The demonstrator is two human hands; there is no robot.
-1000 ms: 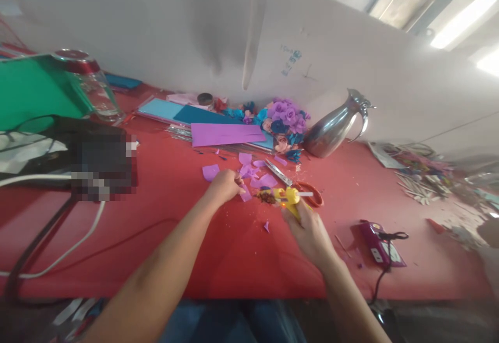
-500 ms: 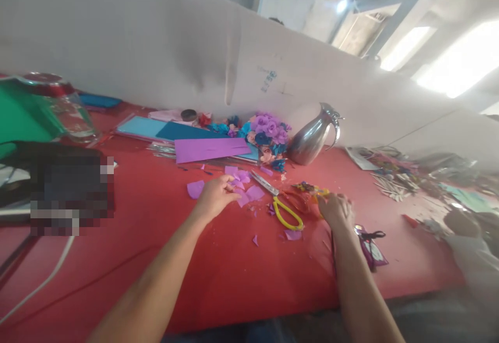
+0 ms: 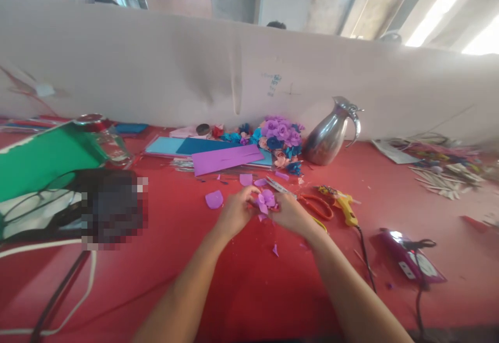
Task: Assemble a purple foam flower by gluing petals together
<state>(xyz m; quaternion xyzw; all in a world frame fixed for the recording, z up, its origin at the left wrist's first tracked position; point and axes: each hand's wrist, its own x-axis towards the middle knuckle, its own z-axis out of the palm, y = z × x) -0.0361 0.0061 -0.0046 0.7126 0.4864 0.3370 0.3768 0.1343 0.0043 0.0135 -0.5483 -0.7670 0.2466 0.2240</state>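
Observation:
A small purple paper flower (image 3: 265, 200) is held just above the red table between my two hands. My left hand (image 3: 238, 211) is closed on its left side, thumb and fingers pinching the petals. From the right, my right hand (image 3: 289, 212) is closed at the flower's edge, its fingertips partly hidden. Scissors (image 3: 316, 207) with red and yellow handles lie partly behind my right hand. Farther right rests a yellow glue gun (image 3: 346, 210) with a black cord. Loose purple petals (image 3: 214, 199) and paper scraps (image 3: 275, 250) lie around my hands.
Purple paper sheets (image 3: 228, 159) lie on blue ones behind my hands. Finished paper flowers (image 3: 281, 134) and a metal jug (image 3: 329, 132) stand by the partition (image 3: 156, 67). A purple power strip (image 3: 413, 257) lies right; a dark bag (image 3: 113, 202) and glass jar (image 3: 111, 143) are left.
My right hand has let go of the glue gun and moved left to the flower. My left hand has lifted the flower from among the petals. The view has turned and levelled.

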